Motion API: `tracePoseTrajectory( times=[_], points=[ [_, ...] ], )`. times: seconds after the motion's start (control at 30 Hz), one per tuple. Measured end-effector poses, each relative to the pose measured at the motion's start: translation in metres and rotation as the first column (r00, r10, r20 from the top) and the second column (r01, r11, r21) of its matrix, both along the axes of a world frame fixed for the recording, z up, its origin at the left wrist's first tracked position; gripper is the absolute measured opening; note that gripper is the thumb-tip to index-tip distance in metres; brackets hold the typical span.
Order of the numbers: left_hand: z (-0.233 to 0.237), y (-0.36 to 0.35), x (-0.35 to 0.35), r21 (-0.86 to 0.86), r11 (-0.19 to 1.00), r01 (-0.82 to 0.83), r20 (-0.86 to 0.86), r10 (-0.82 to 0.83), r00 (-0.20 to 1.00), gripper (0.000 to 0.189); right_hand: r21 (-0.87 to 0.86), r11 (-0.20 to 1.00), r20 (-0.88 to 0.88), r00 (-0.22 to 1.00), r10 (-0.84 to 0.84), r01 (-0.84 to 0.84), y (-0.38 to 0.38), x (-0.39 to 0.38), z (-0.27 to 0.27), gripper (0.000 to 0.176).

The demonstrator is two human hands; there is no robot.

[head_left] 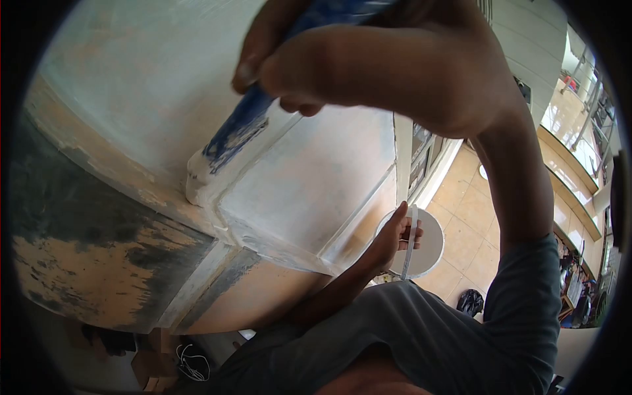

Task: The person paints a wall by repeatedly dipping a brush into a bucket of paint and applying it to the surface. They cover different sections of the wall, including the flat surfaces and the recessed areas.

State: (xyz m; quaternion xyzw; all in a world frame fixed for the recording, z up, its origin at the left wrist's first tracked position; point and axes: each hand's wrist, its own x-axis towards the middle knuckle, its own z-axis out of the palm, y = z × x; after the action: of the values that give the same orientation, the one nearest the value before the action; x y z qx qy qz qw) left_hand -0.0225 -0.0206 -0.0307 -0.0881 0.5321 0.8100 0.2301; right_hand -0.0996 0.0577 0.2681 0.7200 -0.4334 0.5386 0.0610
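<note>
My right hand (368, 69) is closed around a blue paintbrush (240, 131) smeared with white. The brush slants down to the left, and its rounded white tip (196, 183) sits right at the seam of a large curved surface (145, 99), which is patchy white and bare tan. Lower down, my left hand (398, 234) wraps its fingers round the pale flat handle (411, 253) of a white bucket (434, 260). Part of the bucket is hidden behind the left hand and forearm.
Below the white area, the curved structure turns dark and tan with a pale rib (191, 289). Tiled floor (461, 204) lies to the right, with a black plastic bag (470, 301) and steps (569, 171) beyond. A cardboard box (153, 368) and white cable (192, 364) are underneath.
</note>
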Motion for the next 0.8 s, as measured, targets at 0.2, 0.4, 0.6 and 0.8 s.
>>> tracePoseTrajectory(
  times=[0.2,0.4,0.6,0.8],
  points=[
    [0.002,-0.002,0.002,0.003,1.0,-0.017,0.011,0.017,1.0,0.077,-0.09,0.986,-0.016,0.989,-0.145,0.143,0.002,-0.021,-0.065,0.015],
    [0.0,-0.001,0.001,-0.005,0.999,-0.043,0.024,0.043,0.999,0.073,-0.18,0.817,-0.043,0.826,-0.562,0.547,0.058,-0.007,-0.073,0.022],
    [-0.001,0.005,0.0,0.009,0.996,-0.09,0.023,0.089,0.996,0.066,-0.424,0.88,0.299,0.95,-0.089,0.216,0.021,0.025,-0.135,0.031],
    [0.006,0.003,0.002,-0.01,0.995,-0.1,-0.011,0.1,0.995,0.063,-0.368,0.92,0.448,0.893,0.048,0.135,0.0,0.039,-0.148,0.024]
  ],
)
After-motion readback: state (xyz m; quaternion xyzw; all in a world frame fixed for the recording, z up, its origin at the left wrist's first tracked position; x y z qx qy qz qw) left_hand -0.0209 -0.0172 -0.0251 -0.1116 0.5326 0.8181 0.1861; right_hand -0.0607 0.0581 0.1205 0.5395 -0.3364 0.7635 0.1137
